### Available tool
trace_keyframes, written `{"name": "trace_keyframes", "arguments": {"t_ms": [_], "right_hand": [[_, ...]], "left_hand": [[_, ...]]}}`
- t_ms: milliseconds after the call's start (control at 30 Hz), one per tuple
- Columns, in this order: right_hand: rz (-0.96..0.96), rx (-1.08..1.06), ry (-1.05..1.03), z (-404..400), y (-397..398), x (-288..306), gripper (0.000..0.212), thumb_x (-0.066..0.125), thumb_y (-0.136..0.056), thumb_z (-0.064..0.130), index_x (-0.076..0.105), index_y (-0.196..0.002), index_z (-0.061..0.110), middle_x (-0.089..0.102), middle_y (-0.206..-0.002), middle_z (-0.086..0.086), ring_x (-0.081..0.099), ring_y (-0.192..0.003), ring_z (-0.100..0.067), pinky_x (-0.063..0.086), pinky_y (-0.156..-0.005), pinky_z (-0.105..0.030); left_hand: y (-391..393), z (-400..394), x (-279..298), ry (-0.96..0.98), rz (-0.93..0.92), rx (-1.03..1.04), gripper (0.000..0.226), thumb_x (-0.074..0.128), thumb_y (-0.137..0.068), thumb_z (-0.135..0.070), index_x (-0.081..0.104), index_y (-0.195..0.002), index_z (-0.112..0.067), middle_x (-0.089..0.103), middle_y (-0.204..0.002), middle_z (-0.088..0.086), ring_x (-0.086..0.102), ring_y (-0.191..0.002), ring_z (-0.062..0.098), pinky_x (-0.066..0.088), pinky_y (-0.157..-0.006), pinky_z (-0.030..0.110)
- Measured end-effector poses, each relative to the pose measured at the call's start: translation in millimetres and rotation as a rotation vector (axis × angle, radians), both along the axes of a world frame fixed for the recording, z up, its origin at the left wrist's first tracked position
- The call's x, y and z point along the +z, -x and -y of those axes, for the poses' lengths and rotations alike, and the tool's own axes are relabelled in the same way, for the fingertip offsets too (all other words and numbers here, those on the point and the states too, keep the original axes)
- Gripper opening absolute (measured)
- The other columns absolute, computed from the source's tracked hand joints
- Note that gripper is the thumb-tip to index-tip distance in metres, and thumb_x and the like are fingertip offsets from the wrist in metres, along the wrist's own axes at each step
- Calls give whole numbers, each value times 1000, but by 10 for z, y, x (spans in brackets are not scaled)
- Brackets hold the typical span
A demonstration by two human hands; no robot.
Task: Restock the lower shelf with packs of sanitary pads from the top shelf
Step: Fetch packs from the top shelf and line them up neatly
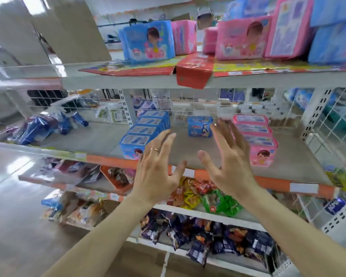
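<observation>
Shop shelving: pad packs (148,40) on top shelf (128,81); lower shelf (100,140) part-filled. I see left hand (158,166), right hand (228,162) spread, empty. Packs likely light, soft; grip the sides.

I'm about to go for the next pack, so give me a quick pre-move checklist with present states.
1. Left hand free: ok, fingers spread, holding nothing.
2. Right hand free: ok, open and empty.
3. Stock on top shelf: ok, blue pack and pink pack stand there.
4. Room on lower shelf: ok, bare gap between blue row and pink row.
5. Pack weight: cannot tell.
</observation>
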State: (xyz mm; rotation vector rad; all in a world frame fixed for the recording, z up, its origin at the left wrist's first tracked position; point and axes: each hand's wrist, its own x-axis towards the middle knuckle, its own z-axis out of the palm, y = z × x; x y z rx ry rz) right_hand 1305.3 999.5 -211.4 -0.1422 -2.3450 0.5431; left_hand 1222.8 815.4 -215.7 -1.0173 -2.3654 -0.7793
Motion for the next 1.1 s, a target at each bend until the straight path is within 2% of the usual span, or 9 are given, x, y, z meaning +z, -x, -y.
{"name": "trace_keyframes", "arguments": {"t_ms": [100,167,233,300,367,433,733,900,1100], "right_hand": [[-123,6,-40,219,-99,120,71,55,-94,47,40,-150,6,33,-160,-12,8,-151,-12,-5,-116,-7],[-144,-2,-49,290,-157,179,69,59,-93,42,42,-149,6,35,-158,-13,9,-148,-6,-8,-109,0],[-114,-34,-55,292,-207,199,70,54,-94,49,38,-152,12,31,-161,-10,14,-152,-18,-6,-117,-11],[-66,-70,-53,260,-270,172,72,47,-94,55,35,-154,16,28,-163,-6,17,-153,-26,5,-123,-32],[-45,-102,-57,229,-357,135,72,45,-94,57,34,-154,17,27,-164,-4,18,-153,-28,15,-123,-49],[-27,-122,-60,188,-457,105,73,43,-95,58,34,-154,17,27,-164,-3,18,-153,-28,21,-120,-57],[-14,-175,-58,-191,-666,255,75,43,-93,60,31,-155,21,24,-165,-1,21,-152,-32,25,-116,-62],[-53,-159,-96,-459,-649,433,72,44,-94,59,34,-154,19,25,-164,-2,21,-152,-29,24,-118,-59],[-71,-145,-81,-796,-721,610,74,47,-94,59,29,-156,24,23,-165,0,15,-154,-24,21,-120,-57]], "left_hand": [[-38,136,55,-19,-13,-18,70,50,-92,-53,35,-151,-18,35,-158,1,34,-146,22,42,-110,52],[-58,181,89,-25,-34,-38,70,50,-92,-53,37,-150,-16,36,-157,2,36,-145,23,42,-109,51],[-79,210,95,-23,-44,-46,70,50,-92,-53,37,-150,-16,36,-157,2,36,-144,23,42,-109,51],[-104,220,64,-22,-41,-58,71,50,-92,-54,38,-150,-17,36,-158,1,36,-145,22,41,-110,50],[-132,197,23,-28,-47,-86,70,51,-91,-53,39,-150,-17,37,-157,2,37,-144,23,41,-109,51],[-167,139,1,-35,-52,-117,69,52,-91,-53,40,-149,-16,38,-157,2,38,-143,24,42,-108,50],[-311,-240,100,-50,-58,-175,68,52,-91,-53,38,-149,-20,35,-158,-2,40,-141,23,44,-105,49],[-312,-570,280,-54,-57,-168,69,49,-92,-56,37,-151,-20,35,-158,-1,36,-144,22,42,-108,48],[-390,-951,477,-76,-79,-208,68,48,-94,-55,36,-151,-21,33,-159,-3,35,-144,21,39,-110,49]]}}
